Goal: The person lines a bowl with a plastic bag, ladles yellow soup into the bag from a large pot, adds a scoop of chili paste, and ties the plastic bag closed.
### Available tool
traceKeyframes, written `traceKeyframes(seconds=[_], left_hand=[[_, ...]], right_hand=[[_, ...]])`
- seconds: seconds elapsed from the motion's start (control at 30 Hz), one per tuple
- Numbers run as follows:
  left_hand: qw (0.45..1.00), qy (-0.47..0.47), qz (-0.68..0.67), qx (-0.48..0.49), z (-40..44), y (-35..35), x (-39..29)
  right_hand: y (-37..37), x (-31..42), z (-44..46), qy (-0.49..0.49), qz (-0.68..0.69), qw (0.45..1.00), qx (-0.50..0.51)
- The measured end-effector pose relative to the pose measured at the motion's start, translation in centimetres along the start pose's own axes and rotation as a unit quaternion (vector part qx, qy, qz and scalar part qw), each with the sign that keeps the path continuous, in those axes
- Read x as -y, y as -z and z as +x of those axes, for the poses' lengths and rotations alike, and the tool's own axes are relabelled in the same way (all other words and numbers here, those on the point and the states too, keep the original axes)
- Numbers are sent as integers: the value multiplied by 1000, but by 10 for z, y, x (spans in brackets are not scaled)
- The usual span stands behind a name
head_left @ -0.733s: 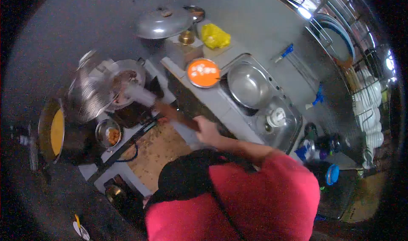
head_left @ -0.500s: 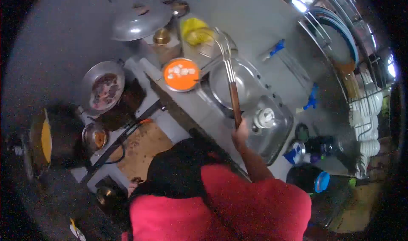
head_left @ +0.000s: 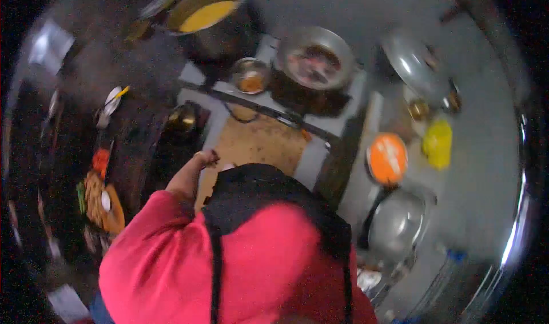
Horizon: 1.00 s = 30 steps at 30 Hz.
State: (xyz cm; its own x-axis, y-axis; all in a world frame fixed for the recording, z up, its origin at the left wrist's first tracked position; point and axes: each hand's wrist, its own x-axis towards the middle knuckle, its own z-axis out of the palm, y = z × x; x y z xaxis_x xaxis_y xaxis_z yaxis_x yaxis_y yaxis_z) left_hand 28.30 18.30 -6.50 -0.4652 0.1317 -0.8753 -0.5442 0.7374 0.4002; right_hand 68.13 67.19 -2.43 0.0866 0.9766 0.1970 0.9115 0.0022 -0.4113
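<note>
My left hand [head_left: 209, 157] is over the left edge of a speckled tan board [head_left: 260, 142], in front of my dark apron. Its fingers are small and blurred, and nothing can be made out in them. My right hand is out of view, as is the wooden-handled utensil. Beyond the board, a round pan [head_left: 315, 61] holds dark reddish food. Left of that pan is a small metal bowl [head_left: 251, 77] with orange-brown pieces. A big dark pot [head_left: 209, 16] with yellow contents stands at the upper left.
On the right are an orange round lid [head_left: 388, 158], a yellow bag [head_left: 437, 144], a domed metal lid [head_left: 413, 61] and a metal basin [head_left: 397, 224] in the sink. A brass-coloured pot [head_left: 183, 118] and a plate of brown food [head_left: 100, 201] are on the left.
The view has swung left, so stove and sink appear farther right. My right hand and its wooden-handled utensil, earlier over the stove and then the sink, have left the view.
</note>
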Motion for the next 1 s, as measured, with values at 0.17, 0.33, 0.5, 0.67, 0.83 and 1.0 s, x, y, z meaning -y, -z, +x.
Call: traceKeyframes(seconds=[0.17,0.33,0.5,0.67,0.83,1.0], left_hand=[[991,-91,-97,-24,48,48,48],[938,-220,177,-201,35,74,82],[960,43,75,-265,-7,145,125],[944,-7,278,-179,95,150,363],[946,165,-161,-230,-20,132,311],[871,206,-345,-282,-51,104,289]], right_hand=[[-60,110,-3,152,56,978,130],[-120,257,-73,286,95,918,259],[-146,404,-195,383,82,855,340],[-160,513,-282,449,60,804,386],[-181,597,-335,503,29,756,417],[-219,664,-380,556,0,691,463]])
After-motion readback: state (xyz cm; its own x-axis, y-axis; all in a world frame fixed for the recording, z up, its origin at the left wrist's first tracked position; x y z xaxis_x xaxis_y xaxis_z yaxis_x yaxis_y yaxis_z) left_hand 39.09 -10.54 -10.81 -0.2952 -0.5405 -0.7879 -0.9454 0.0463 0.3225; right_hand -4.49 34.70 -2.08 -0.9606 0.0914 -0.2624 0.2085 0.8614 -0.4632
